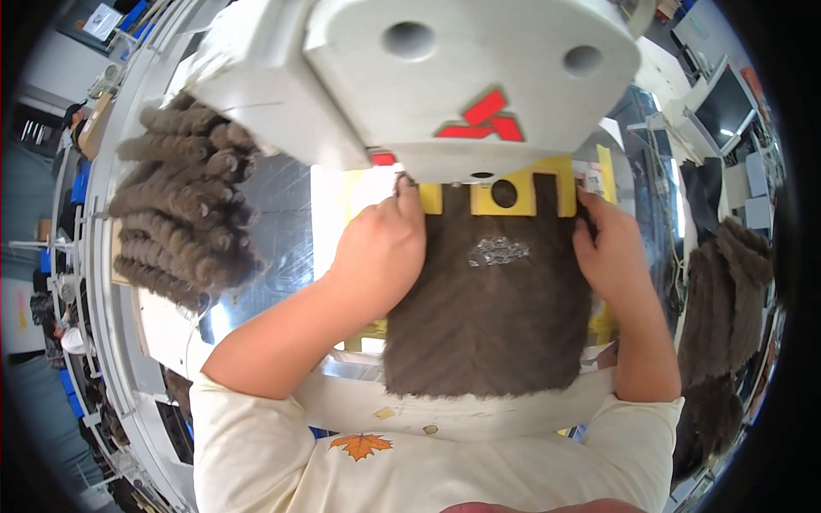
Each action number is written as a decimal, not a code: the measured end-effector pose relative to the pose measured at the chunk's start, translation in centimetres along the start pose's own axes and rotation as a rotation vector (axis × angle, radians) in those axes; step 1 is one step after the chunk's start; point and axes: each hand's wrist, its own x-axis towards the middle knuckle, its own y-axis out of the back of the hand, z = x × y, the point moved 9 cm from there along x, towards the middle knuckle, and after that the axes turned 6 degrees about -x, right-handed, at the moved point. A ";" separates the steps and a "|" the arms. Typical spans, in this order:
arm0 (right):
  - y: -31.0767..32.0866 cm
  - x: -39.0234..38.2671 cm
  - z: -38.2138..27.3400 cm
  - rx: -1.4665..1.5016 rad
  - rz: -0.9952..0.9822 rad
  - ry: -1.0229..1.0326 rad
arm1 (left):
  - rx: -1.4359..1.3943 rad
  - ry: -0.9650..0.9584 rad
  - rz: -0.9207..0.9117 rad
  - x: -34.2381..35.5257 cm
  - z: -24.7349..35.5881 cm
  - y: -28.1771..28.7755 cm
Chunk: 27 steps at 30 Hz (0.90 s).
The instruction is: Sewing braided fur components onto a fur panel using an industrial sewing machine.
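A dark brown plush fabric piece (pixel 487 325) lies flat in front of me, with a silvery, shiny patch (pixel 499 251) near its top. Its upper end has strap-like parts that run between the tabs of a yellow template plate (pixel 552 197), which has a round dark hole. My left hand (pixel 380 248) is closed at the fabric's upper left edge, fingertips beside the plate. At the upper right edge, my right hand (pixel 611 244) has its thumb and fingers curled in on the fabric. Both sets of fingertips are partly hidden.
A large white machine head (pixel 479 77) with red marks overhangs the plate. To the left stands a pile of rolled brown plush pieces (pixel 192 205). More brown plush (pixel 718 299) hangs at the right, below a monitor (pixel 724 107). A pale bar (pixel 513 415) runs along my front.
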 end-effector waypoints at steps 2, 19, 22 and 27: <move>0.1 0.1 -0.2 0.053 -0.027 -0.002 | 0.032 0.017 -0.017 0.0 -0.1 0.1; 0.2 0.0 -0.1 0.119 -0.085 -0.075 | 0.478 0.587 0.096 -7.8 -19.3 15.2; 0.4 0.1 -0.7 0.164 -0.073 -0.038 | 0.409 0.575 0.081 -10.1 -22.6 14.2; 2.4 -2.4 -1.6 -0.084 -0.001 0.125 | 0.220 0.103 0.288 -4.7 -7.3 14.8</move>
